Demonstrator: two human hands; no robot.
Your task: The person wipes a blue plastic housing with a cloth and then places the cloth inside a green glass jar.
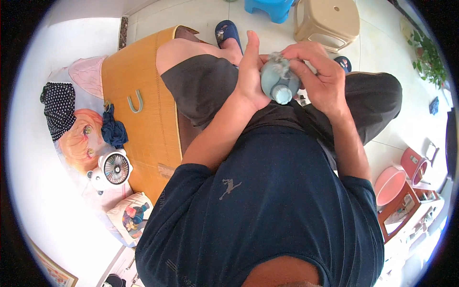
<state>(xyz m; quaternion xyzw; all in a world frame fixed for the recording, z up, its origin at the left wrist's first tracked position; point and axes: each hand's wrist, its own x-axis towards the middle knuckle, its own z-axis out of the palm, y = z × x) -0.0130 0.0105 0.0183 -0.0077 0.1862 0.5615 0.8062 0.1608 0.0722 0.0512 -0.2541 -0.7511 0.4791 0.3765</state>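
A grey-green translucent bottle (273,82) with a pale cap (282,94) is tilted in front of my lap, its cap end towards me. My left hand (251,71) supports its left side; the thumb sticks up and the other fingers are mostly hidden behind the bottle. On its upper side lies a grey fluffy clump (278,62), perhaps a scouring ball. My right hand (319,71) is closed, with thumb and forefinger pinching at this clump against the bottle. To the left, a grey-green U-shaped piece (136,102) rests on the tan mat (153,129).
A small white fan (116,168), a dark blue cloth (114,128) and a printed pillow (130,217) sit left of me. Ahead on the floor stand a beige stool (330,21) and a blue stool (270,8). Pink basins (389,184) are at right, and a plant (428,60) is far right.
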